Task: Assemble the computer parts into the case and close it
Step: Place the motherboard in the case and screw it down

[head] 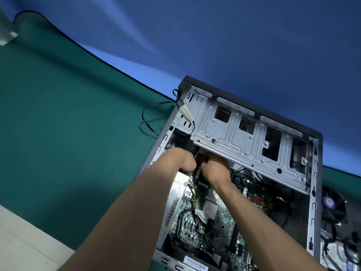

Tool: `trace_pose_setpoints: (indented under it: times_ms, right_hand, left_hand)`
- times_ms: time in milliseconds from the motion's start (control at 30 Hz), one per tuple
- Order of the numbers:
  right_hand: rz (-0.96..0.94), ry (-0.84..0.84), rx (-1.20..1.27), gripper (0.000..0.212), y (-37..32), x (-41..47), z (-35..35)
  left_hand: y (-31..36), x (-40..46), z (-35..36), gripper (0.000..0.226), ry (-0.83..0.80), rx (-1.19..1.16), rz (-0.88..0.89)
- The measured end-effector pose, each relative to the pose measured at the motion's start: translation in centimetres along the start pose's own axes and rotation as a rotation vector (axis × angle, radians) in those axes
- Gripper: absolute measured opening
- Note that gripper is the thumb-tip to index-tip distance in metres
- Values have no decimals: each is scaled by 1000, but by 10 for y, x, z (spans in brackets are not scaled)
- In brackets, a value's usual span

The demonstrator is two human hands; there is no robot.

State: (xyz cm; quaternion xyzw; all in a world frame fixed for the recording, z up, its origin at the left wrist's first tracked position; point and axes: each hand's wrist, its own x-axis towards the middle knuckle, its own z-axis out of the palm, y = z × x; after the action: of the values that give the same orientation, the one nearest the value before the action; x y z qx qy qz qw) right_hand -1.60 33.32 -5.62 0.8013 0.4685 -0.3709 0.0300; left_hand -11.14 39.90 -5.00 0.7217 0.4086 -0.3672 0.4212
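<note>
An open grey computer case (314, 202) lies on its side on a green mat (68, 133). Inside it lies a green motherboard (220, 223) with a bare CPU (210, 209) and black and yellow cables (193, 200). A silver drive cage (250, 141) spans the far end. Both my hands reach in under the cage's near edge. My left hand (183, 161) and my right hand (214, 166) are curled close together around a black cable connector (197, 159). The fingertips and most of the connector are hidden.
A black ribbon cable (150, 116) loops out over the case's far left corner onto the mat. To the right of the case lie a cooler fan (334, 206) and a drive with cables (336, 253). A blue wall stands behind the mat; pale floor shows at lower left.
</note>
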Motion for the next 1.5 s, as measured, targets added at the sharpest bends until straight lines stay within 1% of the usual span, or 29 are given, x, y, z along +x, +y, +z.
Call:
trace_pose_setpoints:
  times_ms: [67,167,267,367,433,533,667,767,900,1033,1267,1500]
  right_hand:
    - [-6,-30,21,28,3,0,-2]
    - [4,-36,66,24,10,4,-5]
    - [16,-57,125,28,14,6,-5]
    - [18,-20,151,27,14,5,-2]
    - [23,21,172,25,13,4,0]
    - [3,94,187,24,12,3,5]
    - [6,163,224,21,9,1,8]
    - [9,126,207,20,13,0,8]
    - [35,88,209,23,16,1,5]
    - [28,28,192,28,17,2,1]
    - [19,91,223,22,19,0,4]
    - [11,101,215,25,18,1,6]
  left_hand:
    - [0,-1,0,22,-3,-27,2]
    - [0,-1,0,23,-48,-136,-20]
    - [0,-3,1,24,-58,-219,-43]
    - [2,-6,0,29,-84,-337,-67]
    - [4,-7,1,27,-108,-467,-73]
    - [14,-8,-1,16,-60,-641,-133]
    - [20,-5,4,31,2,-758,-189]
    - [16,-3,6,28,52,-851,-214]
    - [12,0,6,32,105,-871,-217]
    - [11,1,5,25,75,-910,-246]
    - [4,8,4,29,46,-896,-252]
    - [2,11,5,28,26,-916,-236]
